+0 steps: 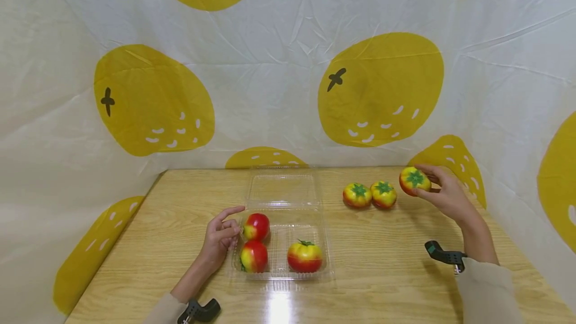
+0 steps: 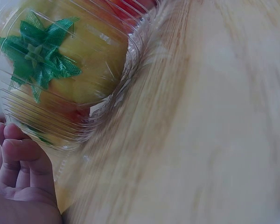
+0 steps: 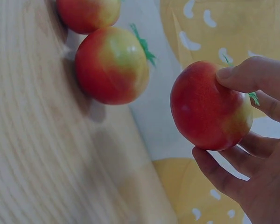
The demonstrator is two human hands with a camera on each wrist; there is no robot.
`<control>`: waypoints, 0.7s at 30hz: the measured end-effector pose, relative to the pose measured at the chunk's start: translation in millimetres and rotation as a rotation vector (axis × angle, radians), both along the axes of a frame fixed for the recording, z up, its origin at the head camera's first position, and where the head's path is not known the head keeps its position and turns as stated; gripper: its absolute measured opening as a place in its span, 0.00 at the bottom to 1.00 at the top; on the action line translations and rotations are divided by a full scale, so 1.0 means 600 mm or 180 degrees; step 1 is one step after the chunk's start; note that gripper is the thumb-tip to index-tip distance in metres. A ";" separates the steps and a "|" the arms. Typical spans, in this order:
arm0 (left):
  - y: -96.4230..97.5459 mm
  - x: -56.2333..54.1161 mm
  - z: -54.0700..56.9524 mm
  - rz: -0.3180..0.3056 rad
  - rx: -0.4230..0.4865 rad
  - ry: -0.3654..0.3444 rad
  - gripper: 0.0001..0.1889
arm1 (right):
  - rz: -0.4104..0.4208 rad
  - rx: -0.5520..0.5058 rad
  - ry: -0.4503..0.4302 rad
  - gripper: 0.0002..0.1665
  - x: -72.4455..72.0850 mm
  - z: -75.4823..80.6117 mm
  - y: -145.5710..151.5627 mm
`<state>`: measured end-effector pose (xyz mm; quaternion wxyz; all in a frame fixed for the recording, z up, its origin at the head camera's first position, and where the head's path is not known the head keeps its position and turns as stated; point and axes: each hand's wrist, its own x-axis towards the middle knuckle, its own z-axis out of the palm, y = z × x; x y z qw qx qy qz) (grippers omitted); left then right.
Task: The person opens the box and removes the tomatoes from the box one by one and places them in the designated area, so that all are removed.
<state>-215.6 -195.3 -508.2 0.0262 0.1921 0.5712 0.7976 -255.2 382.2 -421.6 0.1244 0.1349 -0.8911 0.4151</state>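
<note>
My right hand (image 1: 445,195) grips a red and yellow artificial tomato (image 1: 414,181) with a green leafy top, held above the table at the back right. In the right wrist view the thumb lies on the tomato (image 3: 207,107) near its leaves, and the fingers curl round its other side. My left hand (image 1: 219,236) pinches the left rim of a clear plastic clamshell container (image 1: 280,244), whose lid (image 1: 283,189) lies folded back. Two tomatoes sit along the container's left side, an upper one (image 1: 257,227) and a lower one (image 1: 254,256). A third tomato (image 1: 304,257) sits upright at its front right.
Two more tomatoes stand side by side on the wooden table (image 1: 369,254), a left one (image 1: 357,195) and a right one (image 1: 384,194), right of the lid. A white cloth (image 1: 270,64) printed with yellow fruit hangs behind the table and along both sides.
</note>
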 end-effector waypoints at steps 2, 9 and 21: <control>-0.001 0.000 0.000 0.0007 0.0010 0.0005 0.25 | 0.0001 -0.0009 -0.0039 0.37 -0.002 -0.006 0.002; -0.001 0.000 -0.001 0.0004 0.0005 -0.0008 0.25 | -0.0003 0.0020 -0.0116 0.38 -0.012 -0.029 0.011; -0.001 -0.001 0.000 -0.0008 0.0002 -0.0017 0.24 | -0.0035 0.0083 -0.0357 0.37 -0.019 -0.051 0.011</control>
